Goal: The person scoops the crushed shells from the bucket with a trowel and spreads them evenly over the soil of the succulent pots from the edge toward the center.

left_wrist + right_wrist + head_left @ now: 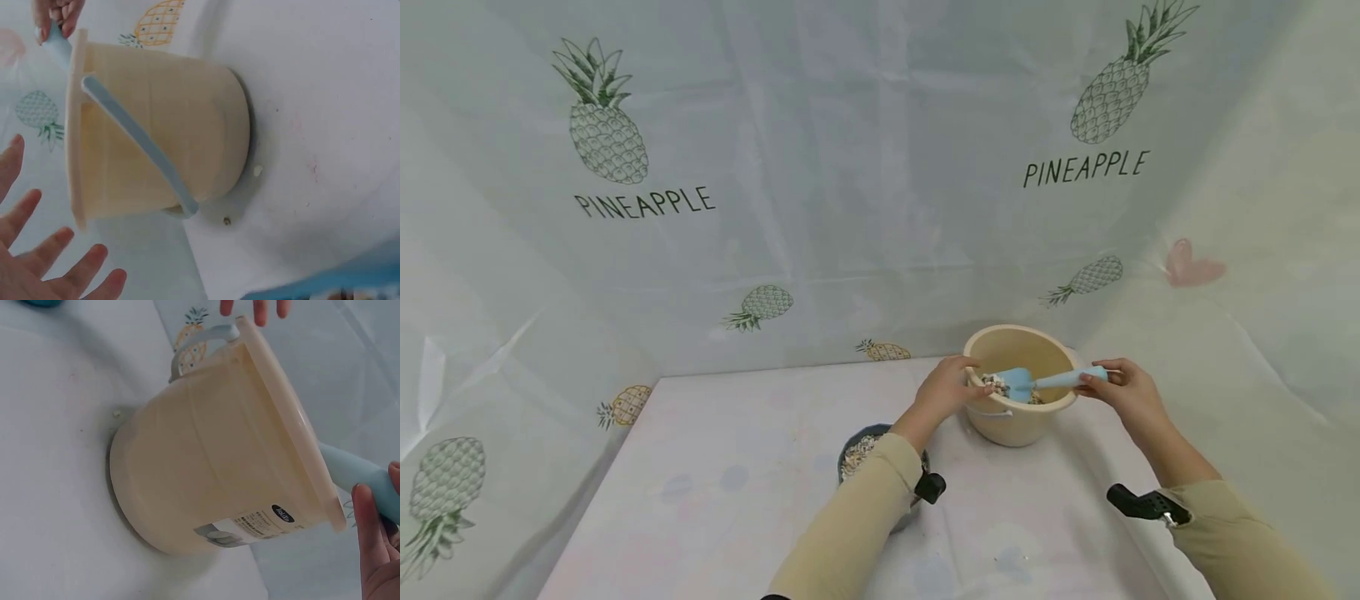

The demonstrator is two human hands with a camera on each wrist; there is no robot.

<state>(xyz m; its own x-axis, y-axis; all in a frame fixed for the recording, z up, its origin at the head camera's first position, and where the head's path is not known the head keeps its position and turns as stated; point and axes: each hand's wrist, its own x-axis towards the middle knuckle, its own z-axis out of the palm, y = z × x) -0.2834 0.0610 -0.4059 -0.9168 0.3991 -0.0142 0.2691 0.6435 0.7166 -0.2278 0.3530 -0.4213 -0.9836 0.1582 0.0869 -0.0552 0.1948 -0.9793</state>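
A cream bucket point(1009, 428) stands upright at the back right of the table, its pale blue handle point(140, 140) hanging down one side. Inside, a light blue shovel point(1066, 379) lies with its blade among small mixed pebbles point(995, 383). My right hand point(1131, 398) grips the shovel's handle over the right side of the rim. At the opposite side, my left hand point(942, 390) is beside the rim; in the left wrist view its fingers point(47, 253) are spread and hold nothing. The right wrist view shows the shovel handle point(359, 475) between thumb and fingers.
A dark blue-grey bowl point(841, 463) of similar pebbles stands nearer me, partly hidden under my left forearm. Several crumbs dot the white tablecloth point(745, 433). Pineapple-printed curtains point(850, 208) hang close behind the bucket and along the sides.
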